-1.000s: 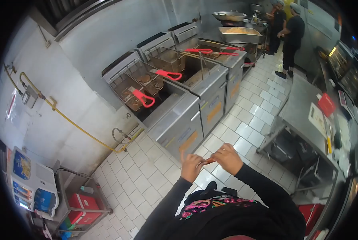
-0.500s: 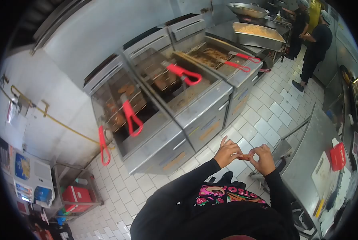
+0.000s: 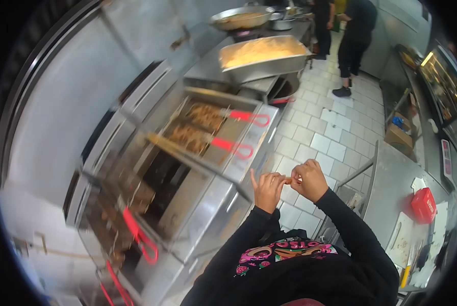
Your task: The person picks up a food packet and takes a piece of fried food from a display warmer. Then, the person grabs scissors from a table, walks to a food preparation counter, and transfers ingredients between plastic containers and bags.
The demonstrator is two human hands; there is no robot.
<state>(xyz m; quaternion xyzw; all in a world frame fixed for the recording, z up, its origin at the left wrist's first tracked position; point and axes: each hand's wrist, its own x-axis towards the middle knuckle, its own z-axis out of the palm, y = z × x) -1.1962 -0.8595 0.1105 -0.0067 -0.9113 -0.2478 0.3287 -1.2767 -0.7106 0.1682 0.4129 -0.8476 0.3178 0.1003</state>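
Observation:
My left hand [image 3: 267, 189] and my right hand [image 3: 310, 179] meet in front of my chest, fingertips pinched together on a small orange-brown piece of food [image 3: 289, 180] held between them. Both arms are in black sleeves. Just left of my hands runs a row of steel deep fryers [image 3: 208, 168]. Fry baskets with red handles [image 3: 237, 147] sit in the fryers, and two of them hold browned food [image 3: 195, 125].
A steel pan of pale yellow crumbs [image 3: 261, 56] stands beyond the fryers, with a wok [image 3: 238, 18] behind it. Two people in black [image 3: 353, 35] stand at the far end of the tiled floor. A steel worktable [image 3: 399, 188] with a red box [image 3: 423, 205] is at my right.
The view has swung and moved along the fryers toward the far end; the baskets with browned food are now close at my left. My hands stay pinched together on the small piece.

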